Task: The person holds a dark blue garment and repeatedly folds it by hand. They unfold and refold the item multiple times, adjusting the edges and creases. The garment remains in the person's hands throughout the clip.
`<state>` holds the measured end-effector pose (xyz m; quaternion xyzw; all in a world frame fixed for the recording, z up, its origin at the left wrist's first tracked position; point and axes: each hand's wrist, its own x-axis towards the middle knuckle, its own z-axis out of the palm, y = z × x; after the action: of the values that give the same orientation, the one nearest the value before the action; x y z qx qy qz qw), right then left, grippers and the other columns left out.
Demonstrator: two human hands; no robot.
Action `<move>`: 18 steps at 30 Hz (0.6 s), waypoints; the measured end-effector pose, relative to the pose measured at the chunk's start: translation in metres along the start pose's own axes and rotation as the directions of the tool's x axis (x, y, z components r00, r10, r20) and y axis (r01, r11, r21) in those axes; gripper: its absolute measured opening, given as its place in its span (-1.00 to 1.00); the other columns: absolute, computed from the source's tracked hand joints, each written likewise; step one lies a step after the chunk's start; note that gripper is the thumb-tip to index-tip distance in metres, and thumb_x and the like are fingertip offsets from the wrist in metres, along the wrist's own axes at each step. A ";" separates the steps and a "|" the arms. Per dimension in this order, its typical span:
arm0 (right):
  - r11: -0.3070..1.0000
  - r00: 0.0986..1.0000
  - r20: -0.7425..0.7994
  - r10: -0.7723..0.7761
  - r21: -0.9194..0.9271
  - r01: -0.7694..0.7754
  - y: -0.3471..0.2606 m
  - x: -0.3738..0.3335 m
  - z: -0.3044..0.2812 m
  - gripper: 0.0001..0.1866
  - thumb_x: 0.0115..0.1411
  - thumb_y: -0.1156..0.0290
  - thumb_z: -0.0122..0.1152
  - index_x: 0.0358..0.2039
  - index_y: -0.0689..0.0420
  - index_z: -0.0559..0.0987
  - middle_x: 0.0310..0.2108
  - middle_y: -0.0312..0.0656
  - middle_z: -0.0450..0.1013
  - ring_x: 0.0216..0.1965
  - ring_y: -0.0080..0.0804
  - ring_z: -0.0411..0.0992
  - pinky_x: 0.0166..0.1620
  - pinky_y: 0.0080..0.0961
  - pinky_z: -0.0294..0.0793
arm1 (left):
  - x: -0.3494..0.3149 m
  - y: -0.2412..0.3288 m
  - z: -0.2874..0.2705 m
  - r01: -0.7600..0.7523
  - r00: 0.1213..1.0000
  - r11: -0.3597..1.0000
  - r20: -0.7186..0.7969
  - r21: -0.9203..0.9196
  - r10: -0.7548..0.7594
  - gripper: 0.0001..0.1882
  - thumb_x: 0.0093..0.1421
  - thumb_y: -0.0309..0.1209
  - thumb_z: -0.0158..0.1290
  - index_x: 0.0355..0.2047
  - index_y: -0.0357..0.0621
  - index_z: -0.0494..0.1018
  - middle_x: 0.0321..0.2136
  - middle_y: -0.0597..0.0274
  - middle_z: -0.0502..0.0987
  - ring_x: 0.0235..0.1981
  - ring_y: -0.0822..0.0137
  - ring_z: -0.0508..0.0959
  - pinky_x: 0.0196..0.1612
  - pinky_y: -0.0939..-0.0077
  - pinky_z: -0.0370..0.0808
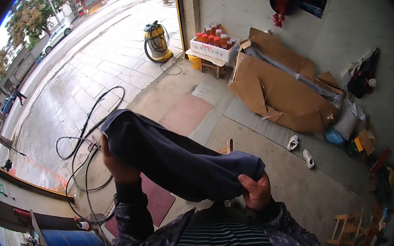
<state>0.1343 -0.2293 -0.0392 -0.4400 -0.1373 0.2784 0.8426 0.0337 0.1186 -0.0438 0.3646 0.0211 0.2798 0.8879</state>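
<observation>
Stretched between my two hands, in front of my striped shirt, is a dark navy cloth [173, 157], sagging a little in the middle. My left hand [118, 163] grips its left end, with the fingers partly hidden behind the fabric. At the other end my right hand [255, 188] is closed on the cloth, thumb on top and fingers behind. Whether the cloth is a towel or a garment cannot be made out.
A black hose [81, 143] loops over the floor at left. Beyond stands a yellow-black vacuum cleaner [157, 42]. Red-lidded jars [212, 39] fill a white box. A large torn cardboard box [284, 92], white shoes [307, 158], a wooden stool [347, 230] and a blue barrel [71, 243] stand around.
</observation>
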 end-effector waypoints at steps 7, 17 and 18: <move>0.996 0.996 -0.084 -0.017 0.088 0.024 -0.010 0.033 -0.046 -0.59 0.34 0.56 0.26 0.18 0.17 0.50 0.06 -0.18 0.57 0.08 -0.34 0.54 0.25 -0.36 0.47 | -0.052 -0.159 -0.034 0.560 0.729 0.550 -0.053 0.620 -0.682 -0.32 0.41 -0.01 0.18 0.31 -0.27 0.37 0.14 0.10 0.58 0.11 0.18 0.59 0.25 0.23 0.50; 0.985 0.858 0.488 -0.161 0.131 0.111 -0.076 0.117 -0.137 -0.34 0.21 0.23 0.54 0.24 0.22 0.50 0.15 -0.08 0.54 0.22 -0.18 0.50 0.21 -0.22 0.57 | 0.004 -0.064 0.044 -0.026 0.929 0.865 0.331 0.501 -0.164 -0.50 0.30 -0.29 0.23 0.11 -0.45 0.52 0.00 -0.06 0.66 0.00 0.08 0.69 0.04 0.21 0.67; 0.984 0.904 0.428 0.015 -0.169 0.064 -0.055 0.122 -0.140 -0.37 0.20 0.22 0.54 0.21 0.19 0.53 0.14 -0.09 0.55 0.18 -0.20 0.52 0.19 -0.23 0.58 | 0.014 -0.080 0.040 -0.137 0.870 0.738 0.437 0.661 -0.229 -0.57 0.20 -0.41 0.32 0.03 -0.40 0.58 -0.07 0.01 0.68 -0.08 0.14 0.70 -0.04 0.30 0.67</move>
<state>0.3193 -0.2757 -0.0764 -0.4403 -0.3483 0.3439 0.7527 0.0933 0.0544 -0.0651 0.7180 -0.0960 0.1280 0.6774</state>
